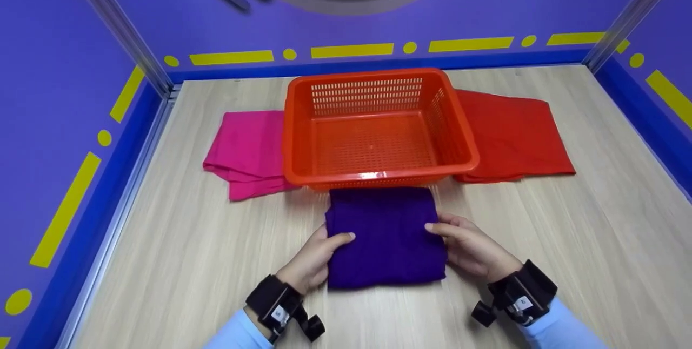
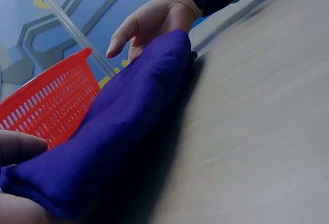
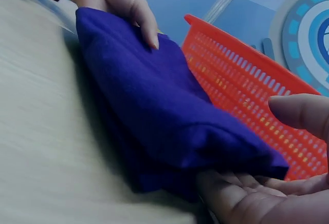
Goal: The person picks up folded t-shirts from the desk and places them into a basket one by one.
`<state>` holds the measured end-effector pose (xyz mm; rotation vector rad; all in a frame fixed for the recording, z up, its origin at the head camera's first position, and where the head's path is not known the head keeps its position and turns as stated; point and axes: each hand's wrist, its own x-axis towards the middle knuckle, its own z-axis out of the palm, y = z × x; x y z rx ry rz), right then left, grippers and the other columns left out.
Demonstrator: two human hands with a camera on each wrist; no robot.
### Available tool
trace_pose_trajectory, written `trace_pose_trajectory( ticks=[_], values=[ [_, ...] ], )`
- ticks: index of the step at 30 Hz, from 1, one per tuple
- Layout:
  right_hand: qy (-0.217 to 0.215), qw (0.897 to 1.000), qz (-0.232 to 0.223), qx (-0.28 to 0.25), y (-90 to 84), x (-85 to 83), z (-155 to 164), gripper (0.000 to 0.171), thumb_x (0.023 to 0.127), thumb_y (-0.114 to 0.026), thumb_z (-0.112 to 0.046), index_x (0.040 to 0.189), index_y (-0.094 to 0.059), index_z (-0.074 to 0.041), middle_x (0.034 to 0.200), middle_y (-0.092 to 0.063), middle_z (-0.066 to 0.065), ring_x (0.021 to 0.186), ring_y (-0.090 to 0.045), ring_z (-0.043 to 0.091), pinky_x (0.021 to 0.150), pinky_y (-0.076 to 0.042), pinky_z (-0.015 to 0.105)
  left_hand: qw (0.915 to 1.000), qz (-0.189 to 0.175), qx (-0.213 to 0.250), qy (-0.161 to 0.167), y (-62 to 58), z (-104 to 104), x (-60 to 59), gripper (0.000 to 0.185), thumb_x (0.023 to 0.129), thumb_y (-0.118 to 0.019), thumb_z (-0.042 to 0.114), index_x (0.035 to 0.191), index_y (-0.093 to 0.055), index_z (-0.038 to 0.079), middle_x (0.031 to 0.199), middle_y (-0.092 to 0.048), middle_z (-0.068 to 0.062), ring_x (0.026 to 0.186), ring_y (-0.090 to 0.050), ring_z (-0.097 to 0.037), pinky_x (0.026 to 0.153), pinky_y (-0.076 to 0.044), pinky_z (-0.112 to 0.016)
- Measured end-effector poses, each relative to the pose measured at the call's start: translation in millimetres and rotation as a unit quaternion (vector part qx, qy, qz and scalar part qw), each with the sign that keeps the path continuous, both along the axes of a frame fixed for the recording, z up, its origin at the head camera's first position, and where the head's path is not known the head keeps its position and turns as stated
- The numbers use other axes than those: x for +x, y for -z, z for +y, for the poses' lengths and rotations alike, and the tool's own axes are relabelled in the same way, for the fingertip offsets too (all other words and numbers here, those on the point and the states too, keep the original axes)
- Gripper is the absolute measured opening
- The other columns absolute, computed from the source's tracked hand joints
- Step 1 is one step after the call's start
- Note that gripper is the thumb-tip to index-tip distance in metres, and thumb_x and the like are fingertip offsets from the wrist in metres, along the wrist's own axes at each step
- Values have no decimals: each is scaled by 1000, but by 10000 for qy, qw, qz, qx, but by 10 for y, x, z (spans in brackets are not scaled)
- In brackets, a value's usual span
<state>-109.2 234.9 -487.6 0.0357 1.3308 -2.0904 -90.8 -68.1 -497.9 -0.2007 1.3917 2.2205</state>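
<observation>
Near the front of the table [image 1: 567, 241], a folded purple cloth [image 1: 386, 238] is grasped at its sides by the left hand [image 1: 313, 260] and right hand [image 1: 473, 249]. Beyond it an orange basket [image 1: 378, 173] is seen holding nothing, flanked by a pink cloth [image 1: 246, 152] and a red cloth [image 1: 513, 135]. From the left wrist, the left thumb is seen on top. From the right wrist, right fingers are seen underneath.

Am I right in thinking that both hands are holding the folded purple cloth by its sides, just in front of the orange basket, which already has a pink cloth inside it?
Not quite: the orange basket holds nothing, as the head view shows. The pink cloth lies on the table left of it. The rest stands: left hand and right hand hold the folded purple cloth by its sides.
</observation>
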Motion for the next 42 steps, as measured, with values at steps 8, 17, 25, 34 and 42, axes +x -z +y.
trace_pose_trajectory(
  ticks=[8, 17, 25, 34, 42],
  values=[
    [-332, 9989, -297, -123, 49, 51, -58, 52, 99, -55, -1, 146, -34, -10, 119, -69, 10, 107, -69, 27, 90, -57, 44, 9998, -115, 146, 30, 26, -11, 7, 78, 99, -55, 6, 163, -10, 16, 136, -58, -16, 109, -67, -26, 94, -55, -43],
    [-461, 9968, -394, -515, 17, 134, -58, 32, 97, -55, 2, 127, -51, -8, 115, -72, 11, 106, -70, 25, 91, -57, 42, 9997, -50, 210, 94, -78, -27, 57, 80, 101, -55, 7, 163, -6, 19, 134, -59, -17, 107, -67, -26, 91, -57, -44],
    [-903, 9885, -12, -1210, -134, 248, -25, 39, 98, -51, 6, 134, -50, -9, 128, -66, 13, 117, -65, 28, 100, -52, 43, 9983, 139, 414, 390, -311, -50, 129, 80, 101, -55, 6, 164, -7, 20, 142, -54, -17, 110, -66, -27, 93, -56, -45],
    [-929, 9880, 495, -1134, -463, 282, 24, 46, 98, -49, 10, 137, -39, -12, 128, -65, 12, 117, -65, 27, 98, -53, 41, 9957, 620, 177, 671, -675, -102, 178, 78, 102, -56, 8, 164, -8, 14, 152, -44, -19, 117, -62, -25, 99, -52, -40],
    [-906, 9848, 884, -1193, -744, 168, 83, 51, 99, -46, 10, 142, -37, -16, 132, -63, 12, 117, -65, 28, 98, -54, 41, 9888, 1206, 124, 874, -1008, -143, 74, 79, 103, -52, 7, 164, -2, 13, 160, -31, -21, 125, -57, -27, 103, -49, -41]
  ],
)
